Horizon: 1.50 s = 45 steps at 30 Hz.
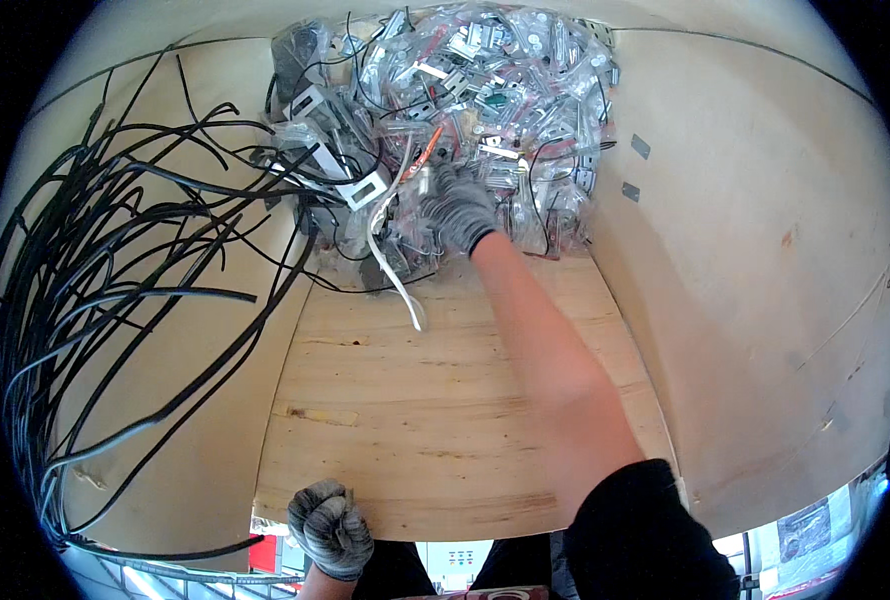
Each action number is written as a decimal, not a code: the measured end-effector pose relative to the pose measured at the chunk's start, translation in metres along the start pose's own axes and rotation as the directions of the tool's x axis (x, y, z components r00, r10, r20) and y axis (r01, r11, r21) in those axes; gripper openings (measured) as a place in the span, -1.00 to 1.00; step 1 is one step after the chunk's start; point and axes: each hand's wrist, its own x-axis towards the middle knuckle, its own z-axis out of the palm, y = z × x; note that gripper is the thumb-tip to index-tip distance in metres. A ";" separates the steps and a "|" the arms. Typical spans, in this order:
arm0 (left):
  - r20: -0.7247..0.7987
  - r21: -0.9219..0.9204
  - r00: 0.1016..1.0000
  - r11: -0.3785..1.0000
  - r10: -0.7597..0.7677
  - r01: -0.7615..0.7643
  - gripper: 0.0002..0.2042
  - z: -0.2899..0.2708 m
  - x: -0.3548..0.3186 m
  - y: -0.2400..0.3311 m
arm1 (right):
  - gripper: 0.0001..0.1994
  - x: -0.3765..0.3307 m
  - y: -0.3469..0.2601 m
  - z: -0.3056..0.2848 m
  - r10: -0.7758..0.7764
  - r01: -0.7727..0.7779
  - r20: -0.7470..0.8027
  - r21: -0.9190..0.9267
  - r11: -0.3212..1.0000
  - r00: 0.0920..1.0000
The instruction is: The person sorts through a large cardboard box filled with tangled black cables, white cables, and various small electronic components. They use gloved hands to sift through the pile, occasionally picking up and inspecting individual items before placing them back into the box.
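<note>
My right hand [460, 208], in a grey striped knit glove, reaches to the far end of the wooden surface. Its fingers press into a heap of clear plastic bags [525, 90] with small metal parts inside; the fingertips are hidden among them. Just left of that hand lie a white cable [395, 268] and an orange strip [423, 152]. White rectangular frames [363, 188] rest at the heap's left side. Down at the near edge, my left hand [330, 530], gloved alike, is curled into a fist. What it holds, if anything, cannot be made out.
A large bundle of black cables [115, 270] hangs along the left panel, some ends reaching into the heap. Tall pale panels stand on the left and right [755, 250]. The bare plywood surface [405, 400] spans between them up to its near edge.
</note>
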 end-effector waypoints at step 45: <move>0.005 -0.006 1.000 1.000 -0.005 0.005 -0.89 0.001 0.000 -0.001 | -0.67 0.035 0.073 -0.014 0.110 -0.127 -0.094 -0.202 0.971 0.989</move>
